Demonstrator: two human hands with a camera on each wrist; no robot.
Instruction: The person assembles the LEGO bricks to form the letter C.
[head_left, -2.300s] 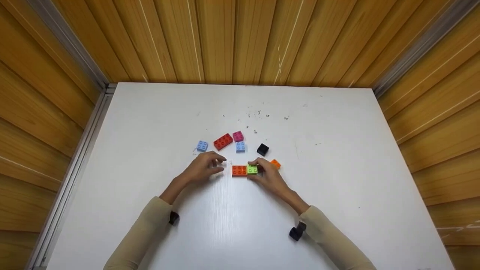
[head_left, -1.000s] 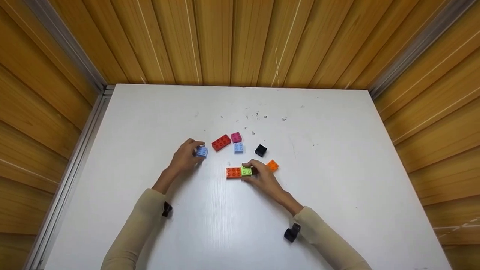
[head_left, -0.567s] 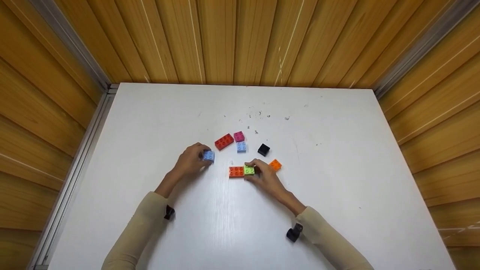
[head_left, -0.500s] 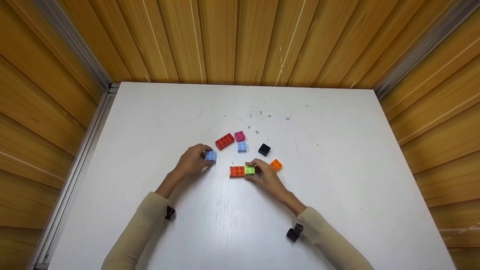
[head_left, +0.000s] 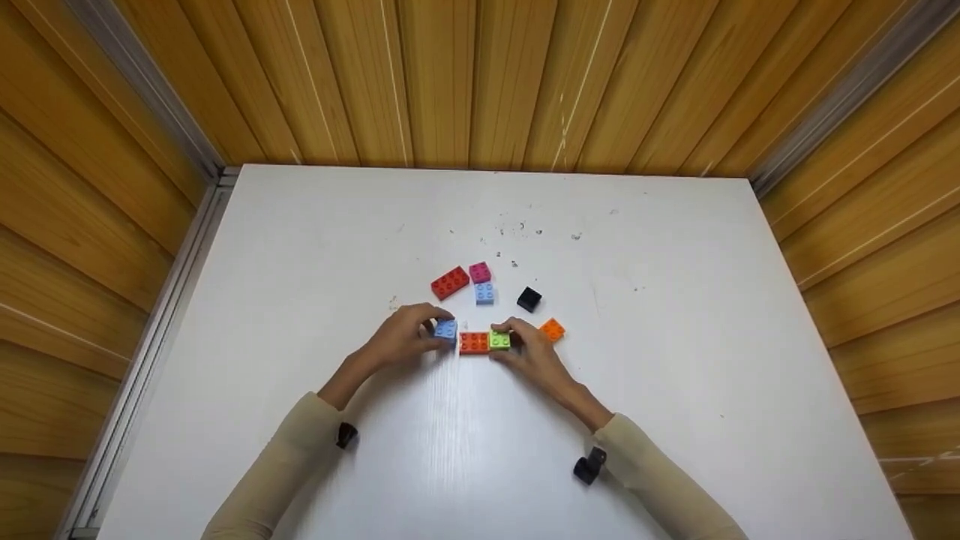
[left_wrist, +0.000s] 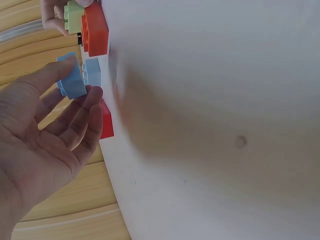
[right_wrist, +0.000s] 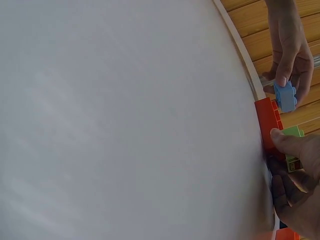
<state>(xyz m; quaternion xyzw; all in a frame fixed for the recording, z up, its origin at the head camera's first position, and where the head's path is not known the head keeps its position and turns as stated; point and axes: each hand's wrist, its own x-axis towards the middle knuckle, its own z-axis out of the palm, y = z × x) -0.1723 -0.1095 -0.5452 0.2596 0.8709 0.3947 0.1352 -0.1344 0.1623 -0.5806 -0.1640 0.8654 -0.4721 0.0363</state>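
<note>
My left hand [head_left: 405, 335] pinches a small light-blue toy building brick [head_left: 445, 331] between thumb and fingertips. In the left wrist view that blue brick [left_wrist: 72, 80] is raised off the white table. It is right by the left end of an orange-red brick [head_left: 473, 343], which lies on the table. A lime-green brick [head_left: 499, 340] sits on top of the orange-red one, toward its right end. My right hand [head_left: 541, 358] grips these two stacked bricks at the right end, thumb on the near side. Its fingers hide part of that end.
Behind the hands lie a red brick [head_left: 450, 283], a pink brick [head_left: 480, 272] and a second light-blue brick [head_left: 484, 293]. A black brick [head_left: 529, 299] stands farther right. An orange brick [head_left: 553, 330] is just beyond my right hand. Wood-plank walls [head_left: 495, 82] border the table.
My left hand went left, took hold of the light-blue brick, and has brought it right, toward the orange-red brick. My right hand has stayed on the stacked bricks.
</note>
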